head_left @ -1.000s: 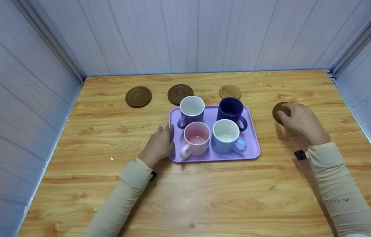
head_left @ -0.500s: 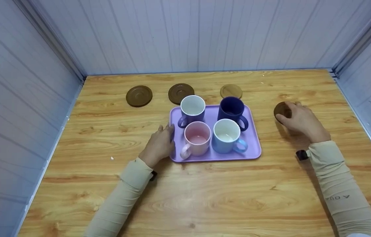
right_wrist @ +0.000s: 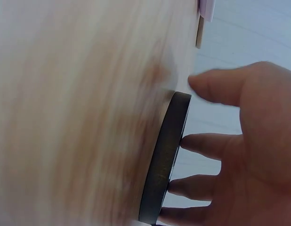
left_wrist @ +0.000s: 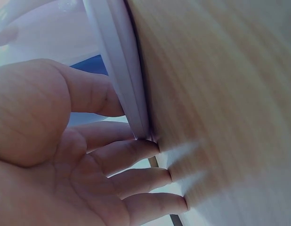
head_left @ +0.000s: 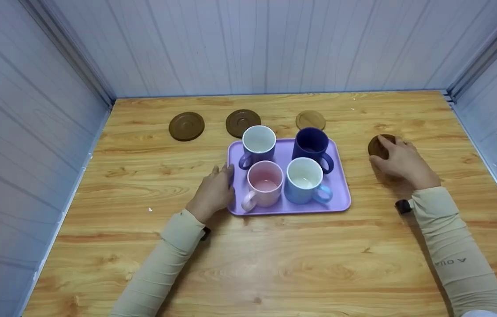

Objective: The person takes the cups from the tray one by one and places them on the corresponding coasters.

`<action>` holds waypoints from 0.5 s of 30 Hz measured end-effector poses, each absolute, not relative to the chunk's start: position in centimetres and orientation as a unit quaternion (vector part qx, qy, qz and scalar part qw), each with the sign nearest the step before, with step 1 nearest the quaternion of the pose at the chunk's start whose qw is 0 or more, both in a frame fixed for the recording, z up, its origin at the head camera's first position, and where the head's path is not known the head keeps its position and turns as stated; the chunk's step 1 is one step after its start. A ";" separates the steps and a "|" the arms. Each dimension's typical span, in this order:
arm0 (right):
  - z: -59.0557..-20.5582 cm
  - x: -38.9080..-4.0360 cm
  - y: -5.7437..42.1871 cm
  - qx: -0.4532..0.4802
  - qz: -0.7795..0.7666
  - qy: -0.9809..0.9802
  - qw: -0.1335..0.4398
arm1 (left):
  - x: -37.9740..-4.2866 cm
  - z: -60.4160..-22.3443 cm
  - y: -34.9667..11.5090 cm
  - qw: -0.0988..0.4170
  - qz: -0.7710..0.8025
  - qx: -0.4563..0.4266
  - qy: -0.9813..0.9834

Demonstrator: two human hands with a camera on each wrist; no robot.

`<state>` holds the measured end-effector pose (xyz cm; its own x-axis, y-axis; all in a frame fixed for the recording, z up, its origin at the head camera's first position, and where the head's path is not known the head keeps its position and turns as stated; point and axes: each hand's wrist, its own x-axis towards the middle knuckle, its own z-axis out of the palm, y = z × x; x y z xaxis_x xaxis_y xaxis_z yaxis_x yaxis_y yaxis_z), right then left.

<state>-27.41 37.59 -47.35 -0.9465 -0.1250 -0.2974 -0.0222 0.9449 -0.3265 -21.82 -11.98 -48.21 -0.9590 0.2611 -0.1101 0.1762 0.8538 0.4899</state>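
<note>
At the left edge of a purple tray point(head_left: 339, 202), my left hand point(head_left: 211, 193) holds the rim. In the left wrist view the thumb point(left_wrist: 96, 96) lies against the rim and the other fingertips reach the tabletop. Two-tone, pink, light blue and dark blue mugs stand on the tray, among them the pink mug point(head_left: 262, 200). Farther right, my right hand point(head_left: 407, 165) rests its fingertips on a dark brown round coaster point(right_wrist: 164, 162) lying on the table. In the right wrist view its fingers are nearly straight and the thumb point(right_wrist: 216, 87) stands apart from the coaster.
Behind the tray lie two more dark coasters, the left one point(head_left: 186, 126) and the middle one point(head_left: 242, 122), plus a lighter wooden coaster point(head_left: 310, 119). Pale panel walls point(head_left: 248, 48) enclose the wooden table point(head_left: 275, 264) at the back and both sides.
The right fingers have shifted slightly over the dark coaster, with the index finger now lying farther across it. The left hand, tray and mugs stay put.
</note>
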 end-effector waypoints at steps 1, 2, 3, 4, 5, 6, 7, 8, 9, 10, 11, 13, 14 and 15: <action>-47.3 -27.4 37.6 -0.039 -0.158 0.974 0.159 | -21.9 -48.2 -12.0 0.086 0.245 0.115 0.959; -47.3 -27.5 37.6 -0.041 -0.153 0.974 0.159 | -21.9 -48.2 -12.0 0.086 0.245 0.116 0.959; -47.3 -27.6 37.6 -0.044 -0.148 0.976 0.156 | -21.9 -48.2 -11.9 0.086 0.245 0.116 0.959; -47.3 -27.6 37.6 -0.045 -0.144 0.976 0.155 | -21.9 -48.2 -11.9 0.087 0.245 0.116 0.959; -47.3 -27.7 37.5 -0.046 -0.140 0.977 0.154 | -21.9 -48.3 -12.0 0.086 0.243 0.116 0.959; -47.3 -27.7 37.5 -0.048 -0.137 0.978 0.152 | -22.0 -48.3 -12.0 0.085 0.243 0.115 0.960; -47.3 -27.8 37.5 -0.050 -0.135 0.978 0.150 | -22.0 -48.3 -12.0 0.085 0.242 0.114 0.960; -47.3 -27.8 37.4 -0.052 -0.132 0.979 0.148 | -21.9 -48.2 -12.0 0.087 0.242 0.112 0.960; -47.3 -27.9 37.4 -0.054 -0.130 0.979 0.146 | -21.9 -48.2 -12.0 0.088 0.242 0.111 0.960; -47.3 -27.9 37.4 -0.056 -0.128 0.979 0.146 | -21.9 -48.2 -12.0 0.088 0.241 0.110 0.960; -47.3 -27.9 37.4 -0.059 -0.126 0.980 0.145 | -21.9 -48.2 -11.9 0.088 0.241 0.110 0.960; -47.3 -27.8 37.4 -0.064 -0.125 0.979 0.147 | -21.9 -48.1 -11.9 0.088 0.241 0.109 0.960; -47.3 -27.8 37.4 -0.066 -0.123 0.979 0.146 | -21.9 -48.1 -11.9 0.087 0.242 0.110 0.960; -47.3 -27.8 37.4 -0.068 -0.122 0.979 0.146 | -21.8 -48.1 -11.9 0.086 0.241 0.112 0.960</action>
